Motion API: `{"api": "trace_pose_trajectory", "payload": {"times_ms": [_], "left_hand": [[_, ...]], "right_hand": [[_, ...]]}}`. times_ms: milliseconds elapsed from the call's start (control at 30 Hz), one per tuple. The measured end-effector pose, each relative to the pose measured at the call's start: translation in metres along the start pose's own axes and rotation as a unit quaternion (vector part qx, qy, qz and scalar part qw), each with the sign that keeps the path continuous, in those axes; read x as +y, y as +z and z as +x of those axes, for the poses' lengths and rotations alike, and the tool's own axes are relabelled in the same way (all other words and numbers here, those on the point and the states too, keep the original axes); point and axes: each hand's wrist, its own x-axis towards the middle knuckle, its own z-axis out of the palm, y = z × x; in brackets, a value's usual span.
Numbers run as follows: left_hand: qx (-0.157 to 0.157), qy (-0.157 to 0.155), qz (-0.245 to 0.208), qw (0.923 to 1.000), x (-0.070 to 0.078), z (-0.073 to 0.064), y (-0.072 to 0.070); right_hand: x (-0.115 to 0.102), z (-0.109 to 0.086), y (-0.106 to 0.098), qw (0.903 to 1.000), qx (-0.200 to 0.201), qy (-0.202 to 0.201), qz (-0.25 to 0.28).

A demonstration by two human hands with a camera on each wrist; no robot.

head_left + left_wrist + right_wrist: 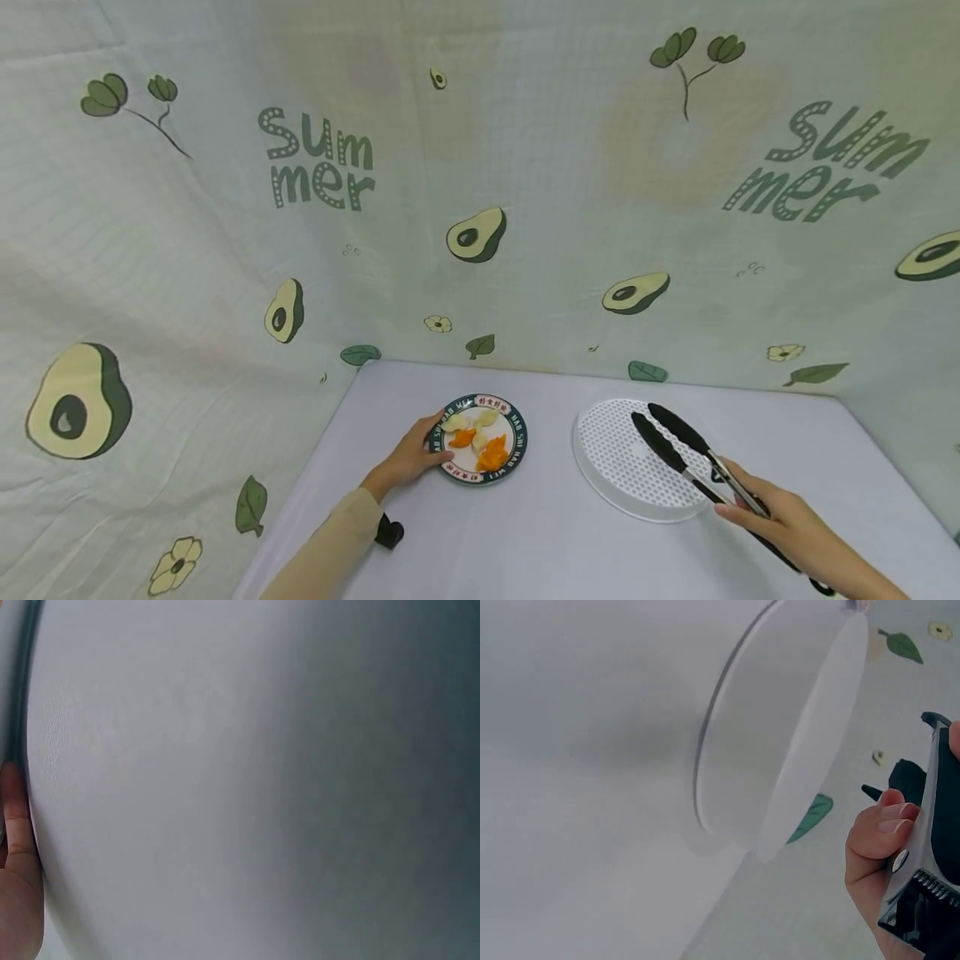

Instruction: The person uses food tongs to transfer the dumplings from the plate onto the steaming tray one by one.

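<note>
My left hand (411, 457) grips the left rim of a round plate (520, 433), thumb on top. The plate has a dark green patterned border and carries several orange and pale yellow dumpling-like pieces (492, 455). In the left wrist view, fingers (19, 832) lie along the plate's dark edge. My right hand (780, 510) holds metal tongs (678, 427) with black tips and grips. Their spread tips point away, over a round white perforated tray (622, 442). The right wrist view shows the tongs' handle (930, 825) in the fingers and the white tray (772, 727) side-on.
A white table (525, 550) bears the plate and tray. Behind and to the left hangs a pale cloth (555, 167) printed with avocados, leaves and lettering. Beside the left sleeve a small black object (389, 533) shows.
</note>
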Motion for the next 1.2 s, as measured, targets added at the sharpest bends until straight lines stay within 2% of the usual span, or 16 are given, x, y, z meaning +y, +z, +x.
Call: {"api": "trace_pose_trajectory", "payload": {"times_ms": [133, 200, 367, 433, 567, 667, 933, 1200], "left_hand": [[0.0, -0.004, 0.004, 1.0, 0.0, 0.0, -0.001], [-0.001, -0.002, 0.005, 1.0, 0.0, 0.001, -0.001], [-0.001, 0.001, 0.007, 1.0, -0.002, 0.001, -0.001], [0.001, 0.0, 0.008, 1.0, -0.003, 0.001, -0.001], [0.0, -0.002, 0.01, 0.9999, -0.006, 0.002, 0.0], [-0.003, -0.001, 0.014, 0.9999, -0.007, 0.003, 0.0], [0.0, 0.011, 0.002, 0.9999, -0.003, 0.004, -0.001], [-0.003, 0.009, 0.012, 0.9999, -0.005, 0.004, 0.0]], "right_hand": [[-0.016, 0.01, 0.008, 0.999, -0.038, -0.023, 0.011], [-0.024, 0.015, 0.012, 0.9971, -0.057, -0.036, 0.034], [-0.037, 0.026, 0.022, 0.9909, -0.078, -0.089, 0.064], [-0.041, 0.031, 0.027, 0.9858, -0.091, -0.12, 0.075], [-0.047, 0.042, 0.038, 0.9695, -0.124, -0.178, 0.114], [-0.053, 0.05, 0.045, 0.9588, -0.144, -0.203, 0.137], [-0.074, 0.071, 0.058, 0.9578, -0.17, -0.199, 0.117], [-0.086, 0.092, 0.072, 0.9562, -0.199, -0.196, 0.088]]}}
